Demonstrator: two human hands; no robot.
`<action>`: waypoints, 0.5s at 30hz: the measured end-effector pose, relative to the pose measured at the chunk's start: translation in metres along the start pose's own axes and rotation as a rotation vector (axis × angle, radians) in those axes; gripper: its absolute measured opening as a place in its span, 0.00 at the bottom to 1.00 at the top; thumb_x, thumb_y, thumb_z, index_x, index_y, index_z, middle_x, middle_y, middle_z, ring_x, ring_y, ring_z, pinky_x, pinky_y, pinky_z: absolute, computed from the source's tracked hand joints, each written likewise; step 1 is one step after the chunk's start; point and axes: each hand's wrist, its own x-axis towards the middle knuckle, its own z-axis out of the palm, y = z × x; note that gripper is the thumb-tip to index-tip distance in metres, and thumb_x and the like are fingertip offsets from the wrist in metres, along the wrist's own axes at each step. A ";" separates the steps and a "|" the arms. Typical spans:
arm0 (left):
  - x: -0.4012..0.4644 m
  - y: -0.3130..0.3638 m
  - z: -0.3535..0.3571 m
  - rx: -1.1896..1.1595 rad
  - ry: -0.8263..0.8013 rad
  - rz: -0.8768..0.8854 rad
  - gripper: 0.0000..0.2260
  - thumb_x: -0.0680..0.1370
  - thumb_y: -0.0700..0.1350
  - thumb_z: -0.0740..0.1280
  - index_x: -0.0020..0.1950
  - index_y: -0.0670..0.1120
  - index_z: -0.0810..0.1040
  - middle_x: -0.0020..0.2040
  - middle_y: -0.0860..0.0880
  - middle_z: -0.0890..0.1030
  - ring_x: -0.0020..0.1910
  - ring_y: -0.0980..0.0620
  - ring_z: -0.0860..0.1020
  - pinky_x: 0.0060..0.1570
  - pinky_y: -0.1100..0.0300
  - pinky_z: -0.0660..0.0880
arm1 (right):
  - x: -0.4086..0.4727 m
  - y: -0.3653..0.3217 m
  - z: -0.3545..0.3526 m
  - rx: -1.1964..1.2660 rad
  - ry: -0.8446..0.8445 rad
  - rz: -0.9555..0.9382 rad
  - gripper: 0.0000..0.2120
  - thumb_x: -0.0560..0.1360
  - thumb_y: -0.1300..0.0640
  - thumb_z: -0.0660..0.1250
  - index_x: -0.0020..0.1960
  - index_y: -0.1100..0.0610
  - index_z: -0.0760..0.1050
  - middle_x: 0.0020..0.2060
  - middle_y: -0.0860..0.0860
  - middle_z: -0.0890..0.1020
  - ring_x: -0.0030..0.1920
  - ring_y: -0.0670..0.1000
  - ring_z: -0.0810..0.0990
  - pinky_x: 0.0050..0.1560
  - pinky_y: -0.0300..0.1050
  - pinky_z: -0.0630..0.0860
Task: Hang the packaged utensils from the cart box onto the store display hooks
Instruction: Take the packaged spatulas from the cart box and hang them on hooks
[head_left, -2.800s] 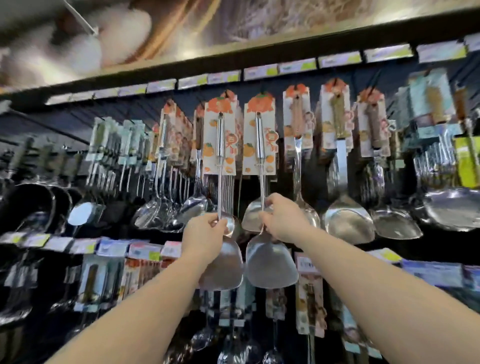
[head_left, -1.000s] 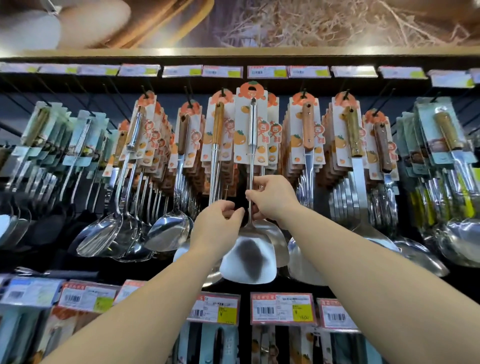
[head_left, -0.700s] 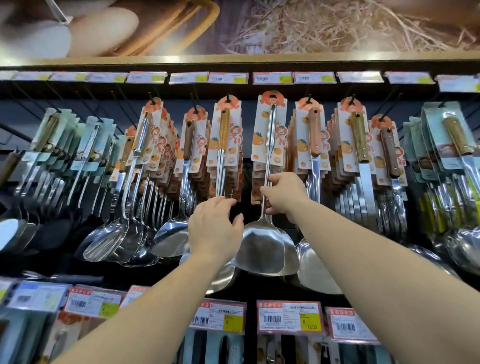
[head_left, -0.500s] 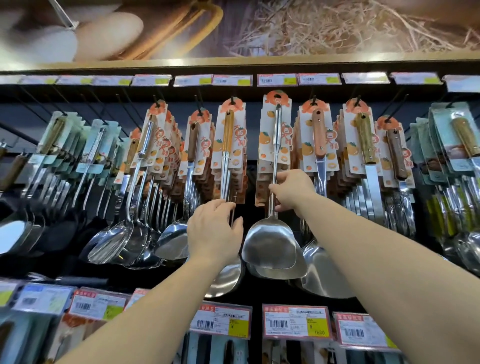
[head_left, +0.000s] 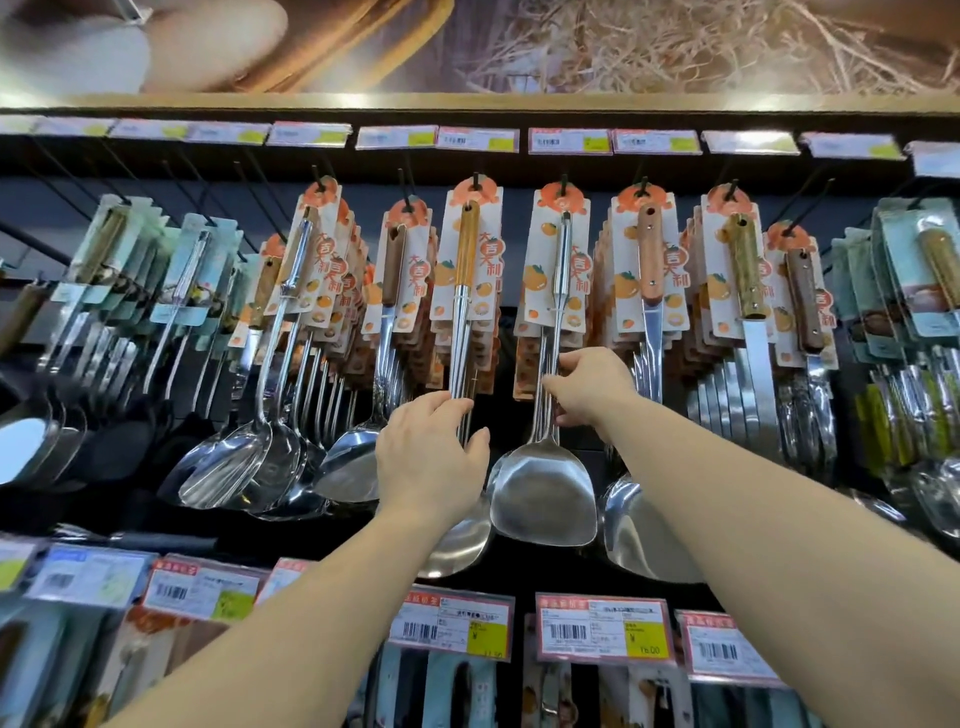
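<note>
Hanging step, frame centre: right hand (head_left: 589, 387) pinches steel turner (head_left: 545, 488) shaft w/ card on hook (head_left: 562, 183); left hand (head_left: 434, 452) loosely cups adjacent shafts; next likely release, fetch another.

Carded spatula (head_left: 555, 374) hangs from hook (head_left: 564, 183) at centre of top row, right hand (head_left: 587, 387) on its shaft. Left hand (head_left: 434, 457) just left, at shaft of neighbouring wood-handled utensil (head_left: 465, 291). Ladles (head_left: 249, 457) further left, turners (head_left: 753, 332) right. Price tags (head_left: 602, 626) on rail below, another tag row (head_left: 478, 139) above hooks.
</note>
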 end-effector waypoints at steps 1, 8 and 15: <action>0.000 0.000 0.001 -0.005 0.000 0.000 0.18 0.77 0.53 0.63 0.66 0.51 0.73 0.68 0.52 0.72 0.69 0.51 0.66 0.68 0.53 0.60 | -0.001 0.002 0.002 -0.020 0.016 -0.006 0.20 0.74 0.52 0.69 0.65 0.55 0.76 0.57 0.54 0.82 0.46 0.56 0.85 0.50 0.52 0.82; -0.002 0.010 0.006 -0.043 -0.033 0.024 0.19 0.77 0.54 0.63 0.66 0.51 0.74 0.68 0.50 0.73 0.68 0.47 0.68 0.68 0.49 0.63 | -0.027 0.014 0.000 -0.150 0.167 -0.083 0.22 0.77 0.50 0.66 0.68 0.57 0.72 0.56 0.55 0.82 0.58 0.55 0.78 0.60 0.47 0.73; -0.016 0.033 0.011 -0.072 -0.072 0.094 0.19 0.76 0.54 0.64 0.65 0.50 0.75 0.67 0.48 0.74 0.68 0.45 0.68 0.66 0.47 0.65 | -0.069 0.035 -0.012 -0.387 0.264 -0.171 0.23 0.78 0.47 0.61 0.72 0.53 0.69 0.64 0.52 0.77 0.65 0.54 0.74 0.62 0.48 0.71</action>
